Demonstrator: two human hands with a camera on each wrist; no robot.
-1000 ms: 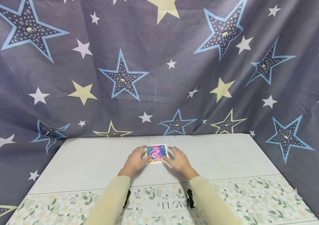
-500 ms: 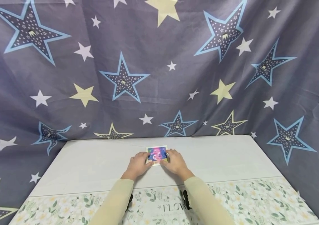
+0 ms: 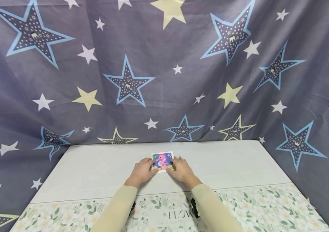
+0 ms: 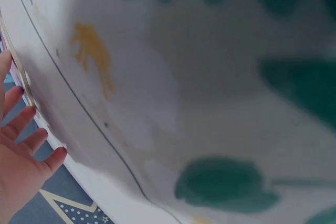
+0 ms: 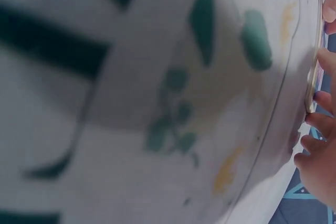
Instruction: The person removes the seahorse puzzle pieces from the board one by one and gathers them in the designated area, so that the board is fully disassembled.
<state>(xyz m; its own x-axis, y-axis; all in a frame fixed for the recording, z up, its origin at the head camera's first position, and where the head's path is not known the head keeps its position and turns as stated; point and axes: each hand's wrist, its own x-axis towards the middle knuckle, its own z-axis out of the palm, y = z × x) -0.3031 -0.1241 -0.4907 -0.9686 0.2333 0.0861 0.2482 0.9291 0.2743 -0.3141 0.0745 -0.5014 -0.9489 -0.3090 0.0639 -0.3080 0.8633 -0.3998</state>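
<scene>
A small flat picture board (image 3: 163,159) with a pink seahorse on blue and a pale border lies on the white tabletop in the head view. My left hand (image 3: 142,171) is at its left side, the thumb at the near edge and fingertips at the side edge. Mirroring it, my right hand (image 3: 183,170) touches the right side, thumb at the near right corner. In the left wrist view the left hand's fingers (image 4: 21,121) are spread, with tips at the board's thin edge. The right wrist view shows the right hand's fingers (image 5: 320,121) loosely extended along that edge.
The white tabletop (image 3: 100,170) has a floral printed cover (image 3: 263,206) with lettering along its near part. A dark curtain (image 3: 158,48) with stars hangs behind and at both sides of the table.
Both hands have closed in from beside the board until their fingers and thumbs meet its edges. The board stays in nearly the same place. The head view has tilted slightly.
</scene>
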